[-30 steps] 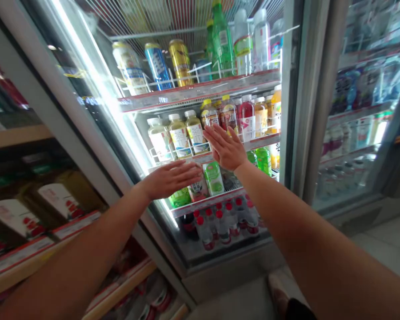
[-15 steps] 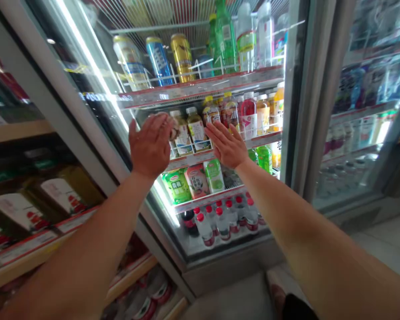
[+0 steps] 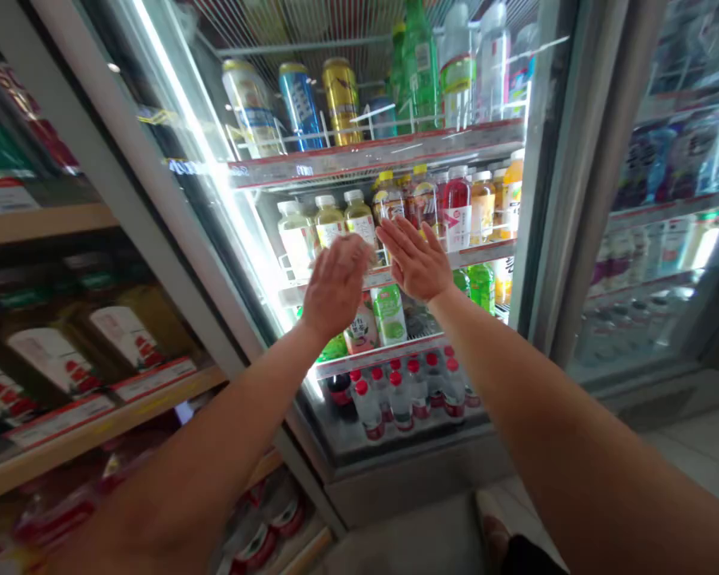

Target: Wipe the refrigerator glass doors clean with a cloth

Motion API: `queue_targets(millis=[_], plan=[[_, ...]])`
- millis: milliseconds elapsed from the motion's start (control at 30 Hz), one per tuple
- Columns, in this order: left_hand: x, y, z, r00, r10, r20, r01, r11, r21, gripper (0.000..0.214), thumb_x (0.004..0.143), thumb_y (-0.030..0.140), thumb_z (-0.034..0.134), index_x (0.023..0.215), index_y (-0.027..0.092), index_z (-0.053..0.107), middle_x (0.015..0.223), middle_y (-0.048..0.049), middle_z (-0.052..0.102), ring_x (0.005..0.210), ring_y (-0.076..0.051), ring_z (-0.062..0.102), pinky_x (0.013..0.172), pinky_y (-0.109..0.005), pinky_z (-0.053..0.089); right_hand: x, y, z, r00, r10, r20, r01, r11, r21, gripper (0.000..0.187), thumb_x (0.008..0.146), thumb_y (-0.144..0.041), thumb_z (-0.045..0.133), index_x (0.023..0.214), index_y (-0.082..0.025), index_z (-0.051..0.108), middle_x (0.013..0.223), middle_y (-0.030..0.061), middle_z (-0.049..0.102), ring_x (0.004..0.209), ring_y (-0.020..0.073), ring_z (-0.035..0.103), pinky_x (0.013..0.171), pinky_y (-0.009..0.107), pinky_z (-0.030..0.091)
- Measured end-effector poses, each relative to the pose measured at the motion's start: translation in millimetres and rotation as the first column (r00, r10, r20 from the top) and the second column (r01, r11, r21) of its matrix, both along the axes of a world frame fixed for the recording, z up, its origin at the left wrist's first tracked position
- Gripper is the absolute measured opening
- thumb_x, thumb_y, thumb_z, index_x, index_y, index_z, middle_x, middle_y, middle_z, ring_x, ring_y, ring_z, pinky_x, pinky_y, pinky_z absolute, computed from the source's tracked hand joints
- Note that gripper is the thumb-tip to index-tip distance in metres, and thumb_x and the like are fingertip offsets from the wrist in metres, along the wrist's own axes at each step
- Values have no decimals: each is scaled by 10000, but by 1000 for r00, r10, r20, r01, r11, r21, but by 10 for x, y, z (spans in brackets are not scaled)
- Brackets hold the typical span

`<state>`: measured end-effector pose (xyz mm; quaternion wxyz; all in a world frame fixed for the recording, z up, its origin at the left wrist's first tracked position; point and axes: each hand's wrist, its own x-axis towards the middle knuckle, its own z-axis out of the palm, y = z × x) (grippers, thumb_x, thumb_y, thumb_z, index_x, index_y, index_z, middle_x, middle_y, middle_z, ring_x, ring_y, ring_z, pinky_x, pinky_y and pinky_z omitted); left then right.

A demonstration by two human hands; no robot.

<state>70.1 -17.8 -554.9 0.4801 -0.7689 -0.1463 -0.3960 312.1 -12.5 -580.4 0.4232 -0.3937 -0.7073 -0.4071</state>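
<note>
- Left hand (image 3: 339,281) has moved nearer the right hand (image 3: 418,259); flat-looking, holding nothing.
- White-capped bottles (image 3: 328,221) stand behind it on the fridge shelf (image 3: 485,255), labels (image 3: 300,244) forward, likely for easy reading.
- That right hand is flat, empty, in front of yellow-capped bottles (image 3: 423,194).

Cam: head-worn, 1 view; looks fwd & down from above both forearms (image 3: 533,399), w/ L hand (image 3: 339,283) & R hand (image 3: 416,259) close to lens, mid-frame. Faces front of glass fridge (image 3: 419,483), a bit further off, filling ctr; its uprights converge twd bottom b/c of downward tilt. Shelf lines rise slightly to R, so view a little rolled. Edges take in shelving (image 3: 113,432) at L, 2nd fridge (image 3: 665,399) at R, floor (image 3: 407,531) & foot (image 3: 492,523) at bottom
</note>
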Motion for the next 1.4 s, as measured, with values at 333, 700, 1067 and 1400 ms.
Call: queue_targets(millis=[333, 700, 1067, 1400], plan=[[-146, -110, -93, 993, 102, 59, -101, 995, -17, 511, 1106, 104, 417, 1615, 144, 386, 1641, -160, 425, 1611, -281, 196, 1292, -548, 285, 2, -65, 25, 1000, 13, -6, -13, 998, -61, 631, 1068, -214, 361, 1684, -297, 254, 1717, -27, 303, 1616, 211, 247, 1370, 493, 112], [-355, -62, 39, 992, 108, -58, -109, 994, -7, 497, 1117, 139, 460, 1598, 262, 435, 1681, -15, 383, 1592, -202, 256, 1311, -453, 290, 3, -56, 20, 1000, -1, -3, 1, 999, -44, 612, 1052, -217, 356, 1663, -257, 340, 1713, -10, 316, 1616, 212, 249, 1365, 489, 121], [-269, -129, -95, 997, 70, -21, -72, 991, -115, 514, 1103, 95, 381, 1602, 206, 431, 1686, -84, 366, 1614, -248, 184, 1319, -519, 270, 23, -65, 25, 998, 5, -55, -7, 999, -37, 592, 1052, -272, 329, 1640, -267, 391, 1684, 4, 396, 1595, 212, 311, 1348, 514, 166], [-285, -88, 3, 948, 243, 204, -211, 963, -166, 489, 1123, 152, 297, 1588, 168, 449, 1672, -51, 393, 1626, -232, 90, 1332, -572, 199, 62, 53, 19, 909, -56, -413, 125, 982, 143, 651, 1046, -392, 272, 1599, -98, 449, 1667, 151, 404, 1587, 304, 314, 1310, 579, 217]])
